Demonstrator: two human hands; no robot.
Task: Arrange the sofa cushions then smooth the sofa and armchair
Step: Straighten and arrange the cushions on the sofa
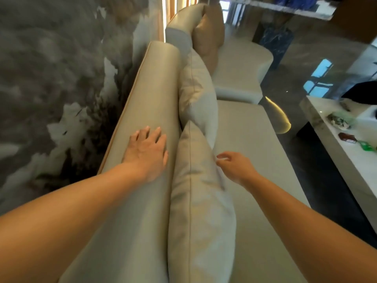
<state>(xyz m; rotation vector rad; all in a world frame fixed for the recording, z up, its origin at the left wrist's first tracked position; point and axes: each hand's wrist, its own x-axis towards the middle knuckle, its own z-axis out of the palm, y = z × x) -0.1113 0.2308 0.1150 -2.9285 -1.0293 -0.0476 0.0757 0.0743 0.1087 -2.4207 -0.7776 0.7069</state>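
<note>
A pale beige sofa runs away from me, its rounded backrest (pixel 155 82) on the left and its flat seat (pixel 255 160) on the right. Two light grey cushions lean against the backrest: a near cushion (pixel 200 211) and a far cushion (pixel 197 90). Beyond them stands a tan cushion (pixel 210 31). My left hand (pixel 148 148) lies flat, fingers spread, on top of the backrest. My right hand (pixel 234 164) touches the front edge of the near cushion with its fingertips pinched together; whether it grips fabric is unclear.
A dark marbled wall (pixel 61 78) runs along the left behind the sofa. A white coffee table (pixel 334 148) with small items stands at the right. A curved pale seat section (pixel 242 64) continues beyond, and glossy dark floor (pixel 306 58) lies between.
</note>
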